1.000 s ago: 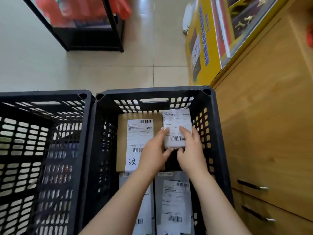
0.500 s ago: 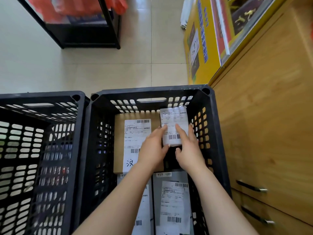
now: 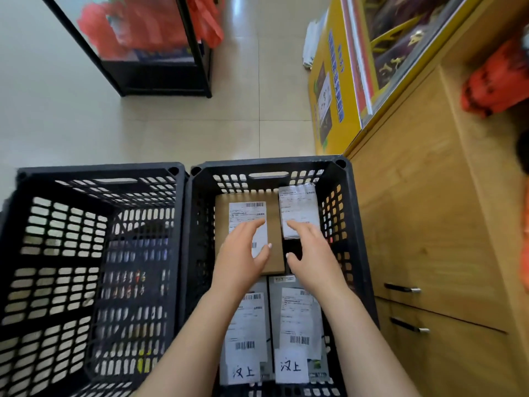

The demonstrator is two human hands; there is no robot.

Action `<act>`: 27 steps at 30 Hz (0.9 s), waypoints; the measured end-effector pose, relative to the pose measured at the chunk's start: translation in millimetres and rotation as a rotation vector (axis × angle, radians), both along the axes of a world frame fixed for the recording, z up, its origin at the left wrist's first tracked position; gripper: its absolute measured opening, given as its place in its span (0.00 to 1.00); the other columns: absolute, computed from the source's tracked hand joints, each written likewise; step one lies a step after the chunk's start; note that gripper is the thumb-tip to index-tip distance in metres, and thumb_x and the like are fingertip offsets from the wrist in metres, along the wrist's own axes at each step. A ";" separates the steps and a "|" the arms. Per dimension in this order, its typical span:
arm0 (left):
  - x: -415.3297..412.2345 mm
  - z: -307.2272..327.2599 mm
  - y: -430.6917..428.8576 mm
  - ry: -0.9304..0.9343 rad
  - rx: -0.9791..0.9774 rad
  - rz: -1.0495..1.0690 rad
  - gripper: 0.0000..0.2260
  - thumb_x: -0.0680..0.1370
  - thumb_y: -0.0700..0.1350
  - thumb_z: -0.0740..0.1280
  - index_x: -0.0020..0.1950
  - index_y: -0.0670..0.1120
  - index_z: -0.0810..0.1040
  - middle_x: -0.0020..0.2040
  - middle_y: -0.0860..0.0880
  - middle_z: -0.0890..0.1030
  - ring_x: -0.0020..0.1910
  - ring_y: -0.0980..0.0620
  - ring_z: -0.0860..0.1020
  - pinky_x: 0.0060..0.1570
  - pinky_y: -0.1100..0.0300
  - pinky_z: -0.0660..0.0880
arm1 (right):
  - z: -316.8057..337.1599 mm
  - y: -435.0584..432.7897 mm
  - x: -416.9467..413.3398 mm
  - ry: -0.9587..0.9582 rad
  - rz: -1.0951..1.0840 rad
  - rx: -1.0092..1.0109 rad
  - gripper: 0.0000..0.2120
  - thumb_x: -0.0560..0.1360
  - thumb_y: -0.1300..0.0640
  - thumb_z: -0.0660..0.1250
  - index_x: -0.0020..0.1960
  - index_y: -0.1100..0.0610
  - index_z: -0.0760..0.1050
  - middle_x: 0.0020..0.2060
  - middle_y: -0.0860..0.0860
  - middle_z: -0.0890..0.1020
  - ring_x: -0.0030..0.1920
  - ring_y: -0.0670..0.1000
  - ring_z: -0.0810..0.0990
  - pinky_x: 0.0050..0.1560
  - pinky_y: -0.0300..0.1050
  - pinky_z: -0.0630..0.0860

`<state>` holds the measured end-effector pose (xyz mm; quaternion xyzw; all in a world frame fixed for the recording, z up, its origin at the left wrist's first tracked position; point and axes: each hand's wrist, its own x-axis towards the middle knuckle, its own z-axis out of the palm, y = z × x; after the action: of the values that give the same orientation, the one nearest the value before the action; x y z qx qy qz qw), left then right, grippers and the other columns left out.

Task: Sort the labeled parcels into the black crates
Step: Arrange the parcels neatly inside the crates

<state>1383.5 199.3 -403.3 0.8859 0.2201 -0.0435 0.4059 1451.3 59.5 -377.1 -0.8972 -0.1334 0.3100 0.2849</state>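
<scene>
Bright, even indoor light, soft shadows inside the crates, wide-angle bending and blur toward the edges.

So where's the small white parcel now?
In the head view, the small white parcel sits in the far right corner of the right crate, beside the brown box.

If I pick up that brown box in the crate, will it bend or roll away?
Probably not. The brown box looks like cardboard with straight edges, so it should stay stiff. Its flat sides make rolling unlikely. The paper label looks smooth, so a grip there might slip a little.
</scene>
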 end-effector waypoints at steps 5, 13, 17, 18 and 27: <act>-38.5 75.4 21.7 -0.087 0.081 -0.018 0.21 0.77 0.47 0.69 0.70 0.51 0.71 0.65 0.55 0.75 0.66 0.56 0.71 0.65 0.58 0.68 | 75.8 23.4 -31.7 -0.093 0.058 0.051 0.28 0.77 0.61 0.66 0.74 0.47 0.63 0.69 0.43 0.66 0.69 0.44 0.66 0.62 0.35 0.62; -114.9 197.5 48.0 -0.236 0.143 0.106 0.19 0.76 0.46 0.70 0.67 0.50 0.74 0.61 0.57 0.77 0.62 0.60 0.72 0.64 0.65 0.67 | 201.8 52.7 -80.8 -0.268 0.193 0.214 0.25 0.76 0.59 0.67 0.71 0.45 0.68 0.65 0.39 0.69 0.66 0.38 0.65 0.56 0.21 0.57; -155.4 243.8 54.2 -0.295 0.208 0.244 0.18 0.76 0.45 0.71 0.65 0.51 0.75 0.59 0.58 0.77 0.61 0.61 0.73 0.63 0.62 0.70 | 246.1 71.4 -104.8 -0.305 0.317 0.299 0.23 0.75 0.59 0.68 0.68 0.46 0.71 0.62 0.39 0.70 0.65 0.40 0.67 0.62 0.32 0.63; -165.4 255.1 54.4 -0.310 0.226 0.286 0.18 0.76 0.45 0.71 0.65 0.52 0.75 0.59 0.58 0.77 0.61 0.61 0.73 0.63 0.64 0.69 | 255.5 75.6 -111.8 -0.309 0.357 0.318 0.23 0.75 0.59 0.68 0.68 0.46 0.71 0.61 0.38 0.69 0.64 0.39 0.66 0.62 0.33 0.63; -280.1 332.5 39.9 -0.333 0.402 0.566 0.19 0.75 0.44 0.71 0.65 0.52 0.75 0.60 0.59 0.76 0.61 0.61 0.72 0.64 0.62 0.68 | 315.6 103.6 -198.7 -0.339 0.712 0.476 0.22 0.74 0.59 0.70 0.66 0.47 0.73 0.62 0.42 0.72 0.64 0.43 0.70 0.63 0.35 0.66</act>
<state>1103.5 239.2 -70.8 0.8469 0.3912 0.2590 0.2504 1252.6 163.1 -61.4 -0.7432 -0.5454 0.1981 0.3331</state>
